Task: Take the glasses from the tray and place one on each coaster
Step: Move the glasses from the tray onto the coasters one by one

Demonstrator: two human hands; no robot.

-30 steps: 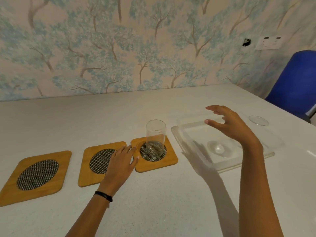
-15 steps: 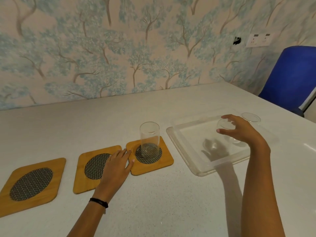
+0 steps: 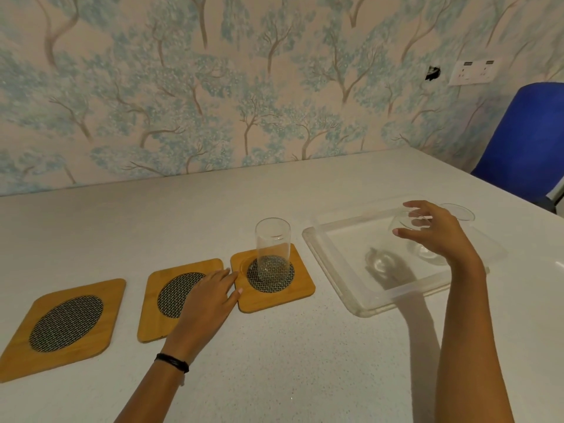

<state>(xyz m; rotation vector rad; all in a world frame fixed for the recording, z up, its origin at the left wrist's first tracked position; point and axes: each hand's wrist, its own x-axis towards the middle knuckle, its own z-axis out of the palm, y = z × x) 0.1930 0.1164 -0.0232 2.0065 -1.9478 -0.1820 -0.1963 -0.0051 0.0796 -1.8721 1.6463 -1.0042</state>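
Clear glass (image 3: 410, 236) faint behind right hand (image 3: 439, 236); fingers (image 3: 406, 232) curled round it.

The table (image 3: 274, 361) is showing a matt, pale, finely speckled stone-like top. The three coasters (image 3: 271, 277) are looking like smooth, honey-coloured wood, each carrying an oval inlay of woven metal mesh. At three o'clock from them, the tray (image 3: 335, 270) is appearing as clear, faintly cloudy plastic. The glasses (image 3: 272, 245) are gleaming as smooth, transparent glass. A wristband (image 3: 172, 361) is looking like black cord.
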